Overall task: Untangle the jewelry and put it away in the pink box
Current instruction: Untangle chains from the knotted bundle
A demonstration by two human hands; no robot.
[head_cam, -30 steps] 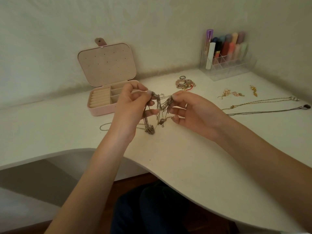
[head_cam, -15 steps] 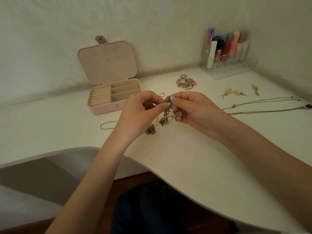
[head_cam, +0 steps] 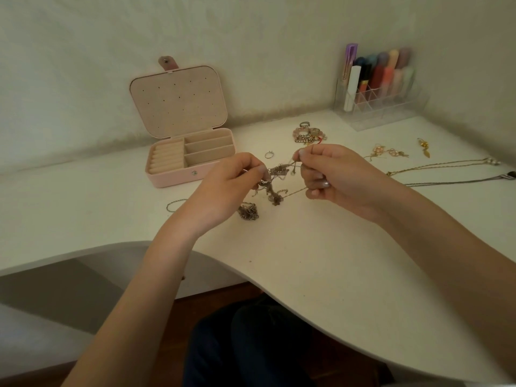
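Nearest in, both hands are up over the white curved surface (head_cam: 321,261) working a tangled clump of thin dull-metal chains (head_cam: 275,181). The left hand (head_cam: 223,196) pinches the clump's left side, the right hand (head_cam: 332,174) pinches a loose strand up top with thumb and forefinger. Part of the knot hangs down near the surface. That stuff looks featherlight, floppy and snaggy, so probably best to grab single strands near the knot and tease gently, not yank. Further back on the left sits the open pink rectangular jewelry box (head_cam: 178,177), compartments looking empty.
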